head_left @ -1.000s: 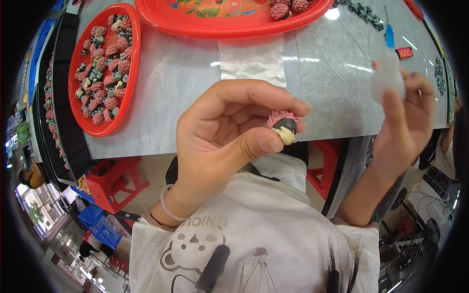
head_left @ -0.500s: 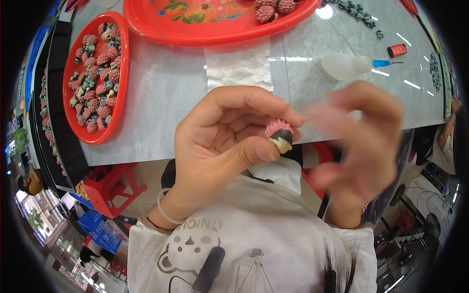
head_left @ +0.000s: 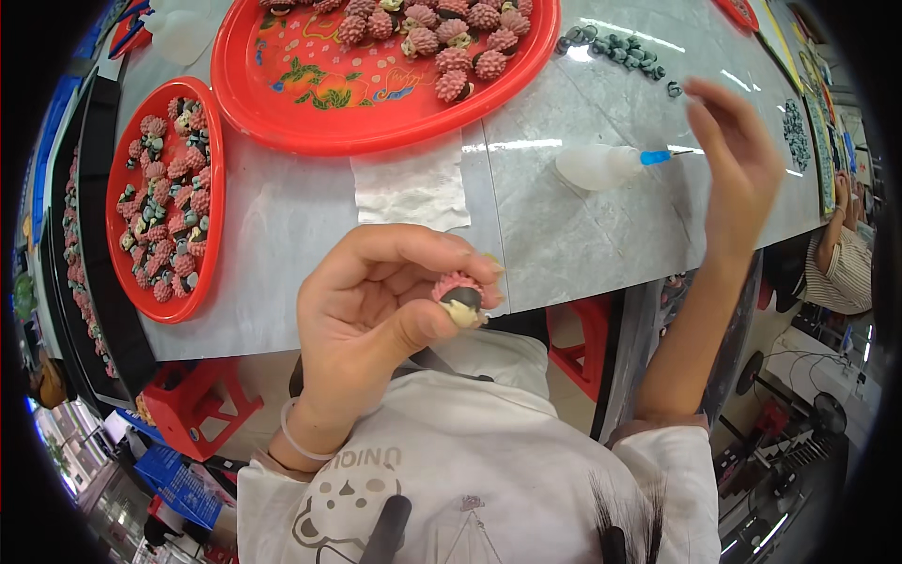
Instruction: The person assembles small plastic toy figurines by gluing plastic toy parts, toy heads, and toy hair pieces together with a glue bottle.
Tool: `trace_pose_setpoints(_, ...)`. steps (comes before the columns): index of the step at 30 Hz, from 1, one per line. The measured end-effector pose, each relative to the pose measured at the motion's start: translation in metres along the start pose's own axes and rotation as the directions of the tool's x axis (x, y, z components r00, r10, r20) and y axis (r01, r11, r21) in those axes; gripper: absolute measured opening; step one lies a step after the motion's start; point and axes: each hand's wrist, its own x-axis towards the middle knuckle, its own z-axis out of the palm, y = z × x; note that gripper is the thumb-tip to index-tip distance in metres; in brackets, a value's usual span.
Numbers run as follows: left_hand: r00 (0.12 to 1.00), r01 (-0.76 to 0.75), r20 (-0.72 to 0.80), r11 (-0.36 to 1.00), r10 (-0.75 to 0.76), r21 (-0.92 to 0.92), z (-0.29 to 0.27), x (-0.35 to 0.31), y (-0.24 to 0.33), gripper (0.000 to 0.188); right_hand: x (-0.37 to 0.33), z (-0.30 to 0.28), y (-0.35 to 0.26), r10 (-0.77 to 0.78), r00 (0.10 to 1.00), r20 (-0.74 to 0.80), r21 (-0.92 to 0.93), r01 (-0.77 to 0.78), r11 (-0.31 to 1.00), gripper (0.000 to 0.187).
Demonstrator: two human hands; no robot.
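In my left hand (head_left: 362, 315), pinched between thumb and fingertips, is a small figurine (head_left: 460, 299) with a pink spiky top, a dark band and a cream lower part. It is held above the table's near edge. My right hand (head_left: 742, 155) reaches out over the far right of the table, slightly blurred, thumb and fingers apart with nothing visible between them. Its fingertips are beside a small dark green curled piece (head_left: 675, 89), at the near end of a row of similar green pieces (head_left: 625, 52). Whether they touch it I cannot tell.
A white squeeze bottle (head_left: 597, 167) with a blue needle tip lies on the table. A large red tray (head_left: 376, 141) and a smaller red tray (head_left: 218, 188) hold many pink figurines. A white cloth (head_left: 411, 193) lies between. Red stools (head_left: 193, 414) stand below the table.
My right hand has moved from beside the figurine out to the far right, near the green pieces. My left hand still holds the figurine. The view has shifted, showing more of the large tray.
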Motion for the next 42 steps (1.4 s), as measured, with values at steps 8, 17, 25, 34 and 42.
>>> trace_pose_setpoints(8, 0.998, 0.055, 0.016, 0.995, -0.053, -0.088, 0.001, 0.000, 0.000, 0.030, 0.025, 0.042, 0.000, -0.312, 0.849, 0.426, -0.288, 0.455, 0.843, 0.012)
trace_pose_setpoints(17, 0.983, 0.163, -0.077, 0.985, -0.167, -0.056, 0.004, 0.000, 0.008, 0.037, -0.008, -0.021, -0.012, -0.096, 0.982, 0.160, 0.080, 0.084, 0.993, 0.017)
trace_pose_setpoints(25, 0.989, 0.143, -0.029, 0.987, -0.146, -0.079, 0.007, -0.002, 0.003, 0.038, -0.070, -0.016, -0.058, 0.045, 0.877, 0.478, 0.505, -0.317, 0.803, 0.023)
trace_pose_setpoints(34, 0.987, 0.145, -0.076, 0.989, -0.145, 0.002, 0.013, -0.008, 0.003, 0.040, -0.083, 0.028, -0.071, -0.364, 0.807, 0.465, 0.516, 0.086, 0.852, 0.028)
trace_pose_setpoints(42, 0.989, 0.093, -0.119, 0.993, -0.085, 0.066, 0.013, -0.010, 0.001, 0.042, -0.081, 0.029, -0.071, -0.488, 0.761, 0.427, 0.436, 0.299, 0.849, 0.026)
